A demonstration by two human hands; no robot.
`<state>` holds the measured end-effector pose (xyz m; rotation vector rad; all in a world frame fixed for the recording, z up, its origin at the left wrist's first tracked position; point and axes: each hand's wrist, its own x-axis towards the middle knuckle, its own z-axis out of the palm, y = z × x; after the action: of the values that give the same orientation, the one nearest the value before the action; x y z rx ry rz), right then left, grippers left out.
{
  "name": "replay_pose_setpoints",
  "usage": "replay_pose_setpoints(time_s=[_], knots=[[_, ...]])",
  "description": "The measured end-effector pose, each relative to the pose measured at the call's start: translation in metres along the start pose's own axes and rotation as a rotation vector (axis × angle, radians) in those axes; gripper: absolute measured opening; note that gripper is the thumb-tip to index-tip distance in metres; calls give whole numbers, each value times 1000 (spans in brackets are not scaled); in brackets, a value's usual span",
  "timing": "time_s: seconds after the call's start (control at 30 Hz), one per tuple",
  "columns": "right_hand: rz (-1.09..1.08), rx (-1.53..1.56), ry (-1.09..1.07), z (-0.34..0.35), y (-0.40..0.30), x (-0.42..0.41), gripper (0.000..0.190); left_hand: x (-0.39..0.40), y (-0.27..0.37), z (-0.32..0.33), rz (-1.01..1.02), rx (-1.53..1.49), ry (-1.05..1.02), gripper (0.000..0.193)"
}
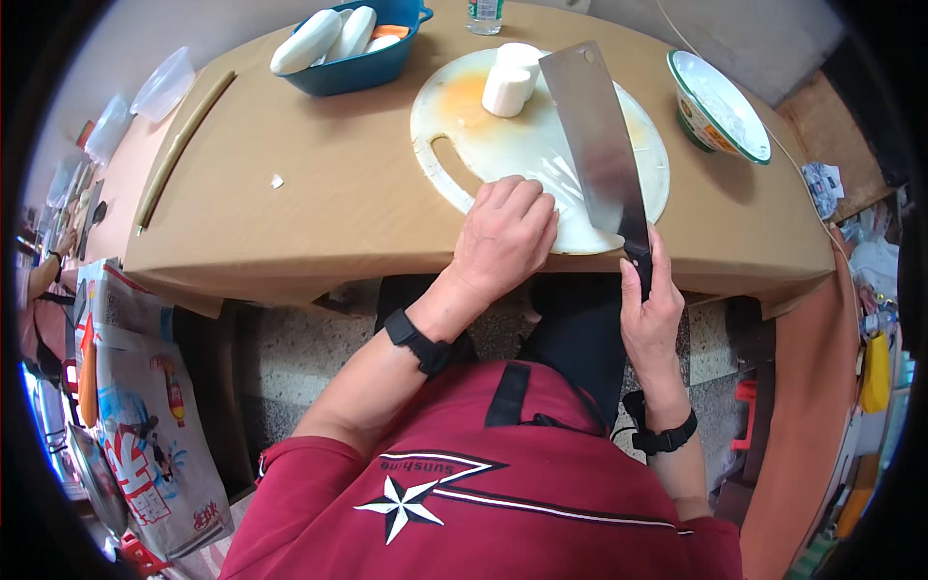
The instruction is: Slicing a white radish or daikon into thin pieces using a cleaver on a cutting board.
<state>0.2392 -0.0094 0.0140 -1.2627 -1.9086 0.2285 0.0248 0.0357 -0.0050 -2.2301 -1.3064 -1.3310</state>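
My right hand [651,297] grips the dark handle of a Chinese cleaver [598,138]. Its broad blade points away from me, above the right part of a round white cutting board [464,138]. My left hand [504,235] is at the board's near edge with its fingers curled; its palm is hidden, so I cannot tell whether it holds anything. Thin white strips [562,174], apparently cut radish, lie on the board between that hand and the blade. Two thick chunks of white radish [505,93] stand on the far part of the board, beside an orange stain.
A blue plastic basket [355,72] holds peeled white radishes [308,40] and an orange piece. To the right stands a bowl [718,109] with white contents. A clear bottle [484,16], a wooden stick [185,148] and a small white scrap [277,181] are on the brown-covered table [348,188].
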Motion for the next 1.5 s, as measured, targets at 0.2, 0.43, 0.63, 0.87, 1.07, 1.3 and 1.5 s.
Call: replay_pose_setpoints(time_s=[0.2, 0.43, 0.63, 0.87, 1.07, 1.3, 1.5], knots=[[23, -16, 1, -1, -1, -2, 49, -2, 1, -1, -8, -5, -34, 17], [-64, -40, 45, 4, 3, -2, 49, -3, 1, -3, -43, -62, -26, 14], [72, -7, 53, -1, 4, -3, 47, 2, -1, 3, -145, -202, 39, 11], [25, -48, 27, 4, 1, -4, 48, -2, -5, -5, -266, -324, 40, 9], [4, -53, 20, 4, -2, -5, 48, -5, -7, -8, -317, -396, 65, 10], [-23, -73, 2, 1, -2, -2, 49, -3, -6, -7, -281, -367, 54, 9], [-26, -45, 18, 1, -2, -1, 49, -4, -6, -7, -248, -319, 17, 8]])
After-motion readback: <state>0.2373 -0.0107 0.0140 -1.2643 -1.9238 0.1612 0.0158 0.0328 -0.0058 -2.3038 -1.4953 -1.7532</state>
